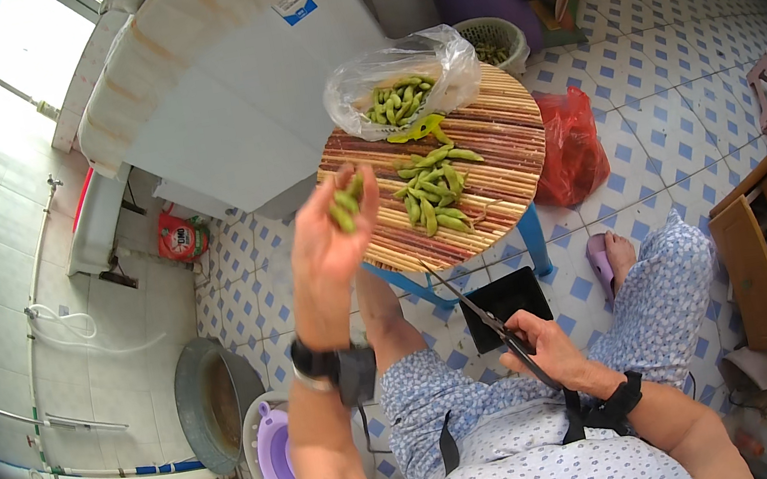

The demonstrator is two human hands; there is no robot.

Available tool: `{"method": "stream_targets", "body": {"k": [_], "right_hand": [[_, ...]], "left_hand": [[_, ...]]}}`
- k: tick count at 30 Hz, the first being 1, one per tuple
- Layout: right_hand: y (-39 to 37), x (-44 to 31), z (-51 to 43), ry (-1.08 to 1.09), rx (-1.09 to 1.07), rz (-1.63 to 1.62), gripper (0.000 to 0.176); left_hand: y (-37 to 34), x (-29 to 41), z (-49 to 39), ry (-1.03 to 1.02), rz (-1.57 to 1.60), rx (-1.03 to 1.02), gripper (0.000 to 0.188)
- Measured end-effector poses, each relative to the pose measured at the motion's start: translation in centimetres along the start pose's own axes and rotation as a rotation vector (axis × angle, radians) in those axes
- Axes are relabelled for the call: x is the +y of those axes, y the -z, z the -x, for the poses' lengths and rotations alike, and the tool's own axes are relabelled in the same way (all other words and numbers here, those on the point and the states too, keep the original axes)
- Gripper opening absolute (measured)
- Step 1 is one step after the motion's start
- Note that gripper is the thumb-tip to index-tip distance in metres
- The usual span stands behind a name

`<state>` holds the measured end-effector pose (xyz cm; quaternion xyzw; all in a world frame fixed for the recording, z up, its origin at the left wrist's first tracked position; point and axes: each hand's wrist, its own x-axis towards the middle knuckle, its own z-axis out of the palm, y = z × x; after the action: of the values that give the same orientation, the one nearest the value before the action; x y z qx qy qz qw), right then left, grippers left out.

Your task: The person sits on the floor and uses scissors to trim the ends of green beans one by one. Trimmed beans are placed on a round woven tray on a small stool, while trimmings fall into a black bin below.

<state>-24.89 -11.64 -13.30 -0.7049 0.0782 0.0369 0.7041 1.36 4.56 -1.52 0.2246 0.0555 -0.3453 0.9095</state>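
My left hand (333, 236), raised over the left edge of a round slatted table (385, 247), holds a few green soybean pods (345, 208). In my right hand (546, 345) is a pair of dark scissors (492, 320), their blades pointing up and left toward the near edge of the table. A loose pile of pods (436, 189) lies on the tabletop. Behind the pile, a clear plastic bag (457, 63) with a yellow part lies open with more pods (398, 101) inside.
A black tray (506, 306) lies on the floor below the scissors. Right of the table is a red plastic bag (570, 147); behind it stands a basket (509, 36) with green scraps. A metal tub (217, 404) and purple basin (276, 455) are at left, a wooden cabinet (747, 277) at right.
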Motion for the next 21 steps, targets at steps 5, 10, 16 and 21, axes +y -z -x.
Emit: {"method": "stream_targets", "body": {"k": [5,10,16,21], "right_hand": [[0.4,-0.5,0.1,-0.001,0.024,0.038,0.045],[0.7,-0.8,0.2,0.016,0.023,0.0,0.044],[0.6,-1.0,0.3,0.023,0.03,-0.032,0.043],[0.4,-1.2,0.3,0.009,0.032,-0.066,0.04]], "left_hand": [[-6.3,1.4,-8.9,-0.125,-0.185,0.126,0.062],[-6.8,-0.1,-9.1,-0.228,-0.601,0.14,0.065],[-3.1,-2.8,-5.9,-0.293,-1.387,-0.147,0.025],[-1.8,-4.9,-8.6,-0.632,-1.926,-0.435,0.025]]}}
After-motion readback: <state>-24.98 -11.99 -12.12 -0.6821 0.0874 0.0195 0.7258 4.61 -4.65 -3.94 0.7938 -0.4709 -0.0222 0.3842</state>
